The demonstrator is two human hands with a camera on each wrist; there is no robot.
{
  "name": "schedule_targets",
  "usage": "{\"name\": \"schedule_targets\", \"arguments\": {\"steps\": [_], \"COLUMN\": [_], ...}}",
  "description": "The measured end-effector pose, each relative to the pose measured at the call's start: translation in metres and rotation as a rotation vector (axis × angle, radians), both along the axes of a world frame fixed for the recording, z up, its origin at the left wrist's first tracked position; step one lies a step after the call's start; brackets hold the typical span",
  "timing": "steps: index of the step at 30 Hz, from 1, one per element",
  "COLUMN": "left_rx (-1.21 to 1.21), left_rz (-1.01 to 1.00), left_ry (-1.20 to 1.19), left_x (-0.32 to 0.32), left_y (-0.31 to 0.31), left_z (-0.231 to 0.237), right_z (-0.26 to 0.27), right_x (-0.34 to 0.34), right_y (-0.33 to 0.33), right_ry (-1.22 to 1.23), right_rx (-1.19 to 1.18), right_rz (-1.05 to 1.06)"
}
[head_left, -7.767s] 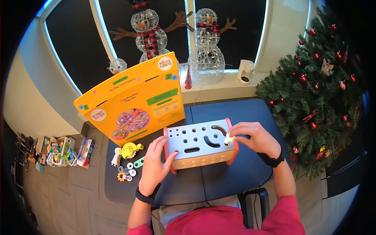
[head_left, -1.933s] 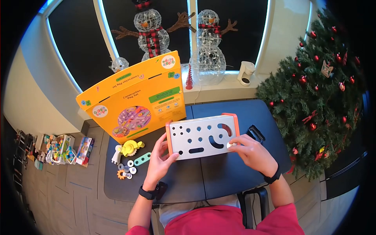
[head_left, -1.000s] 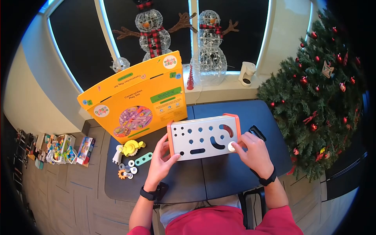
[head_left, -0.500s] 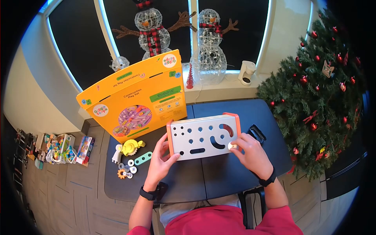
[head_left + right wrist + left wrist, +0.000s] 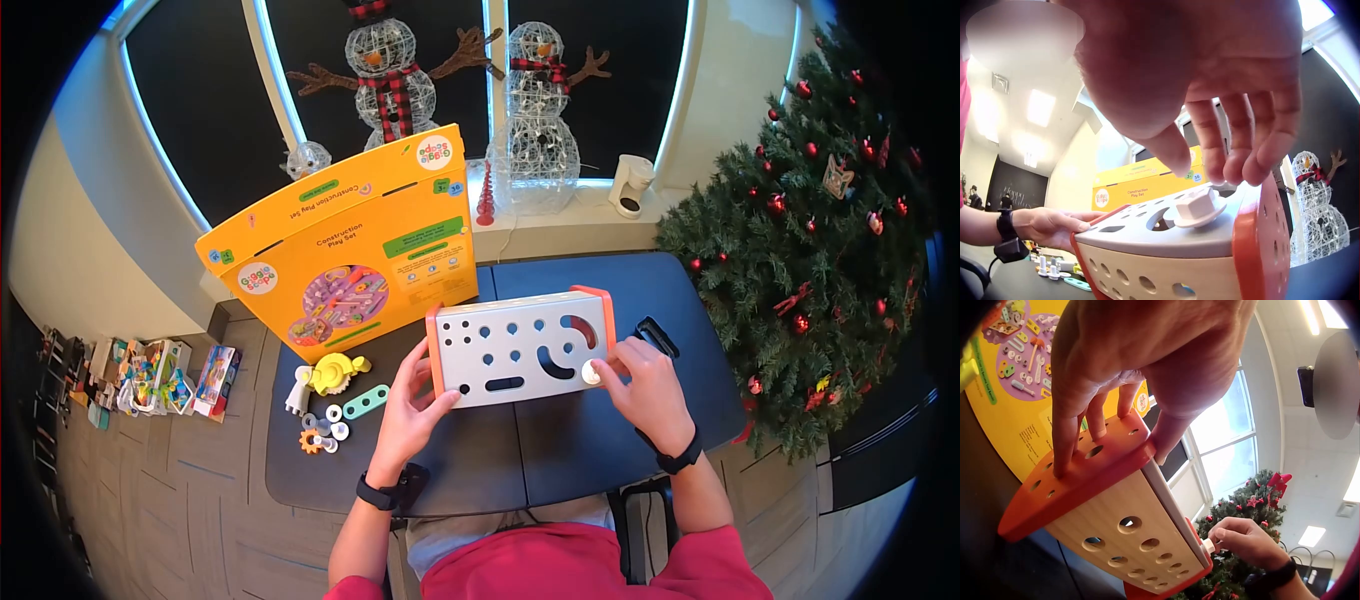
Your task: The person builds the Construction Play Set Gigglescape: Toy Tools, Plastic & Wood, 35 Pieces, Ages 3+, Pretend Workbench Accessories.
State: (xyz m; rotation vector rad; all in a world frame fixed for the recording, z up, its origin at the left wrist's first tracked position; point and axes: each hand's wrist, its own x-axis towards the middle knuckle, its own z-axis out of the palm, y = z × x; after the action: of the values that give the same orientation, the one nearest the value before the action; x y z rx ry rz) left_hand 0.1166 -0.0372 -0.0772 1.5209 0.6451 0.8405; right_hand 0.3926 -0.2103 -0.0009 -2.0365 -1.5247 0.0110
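A toy workbench point(image 5: 520, 340) has a grey top with holes and slots, wooden sides and red end panels. Its top is tilted toward the person. My left hand point(image 5: 410, 405) grips the left end, thumb at the top's edge and fingers on the red end panel point(image 5: 1088, 462). At the near right corner, a white plastic bolt point(image 5: 1197, 205) sits in the top, its hexagonal head and wide collar exposed. My right hand point(image 5: 645, 385) is right at this bolt. In the right wrist view its thumb and curved fingers are just above and behind the head, not closed round it.
A yellow play-set box point(image 5: 340, 250) stands behind left on the dark table point(image 5: 450, 480). Left of the workbench lie a green strip point(image 5: 366, 402), a yellow toy part point(image 5: 335, 375), an orange gear point(image 5: 311, 441) and several small bolts. A black object point(image 5: 657, 338) lies to the right.
The workbench, level earlier, is now tipped toward the person. The bolt, first held up in the right fingers, now sits at the near right corner. The right fingers have just loosened from it.
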Motion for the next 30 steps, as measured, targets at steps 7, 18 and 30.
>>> {"name": "schedule_targets", "arguments": {"steps": [7,18,30], "left_rx": [-0.029,-0.004,-0.011], "left_rz": [-0.003,-0.006,-0.004], "left_ry": [-0.009,-0.002,-0.003], "left_x": [0.001,-0.001,-0.001], "left_y": [-0.001,-0.001,-0.002], "left_z": [0.004,0.001,-0.001], "right_z": [-0.004,0.001,0.008], "right_x": [0.005,-0.002,0.0], "right_y": [-0.003,0.001,-0.002], "right_ry": [-0.026,0.005,-0.087], "right_rx": [0.127,0.006,-0.056], "right_rz": [0.342,0.139,0.061]}}
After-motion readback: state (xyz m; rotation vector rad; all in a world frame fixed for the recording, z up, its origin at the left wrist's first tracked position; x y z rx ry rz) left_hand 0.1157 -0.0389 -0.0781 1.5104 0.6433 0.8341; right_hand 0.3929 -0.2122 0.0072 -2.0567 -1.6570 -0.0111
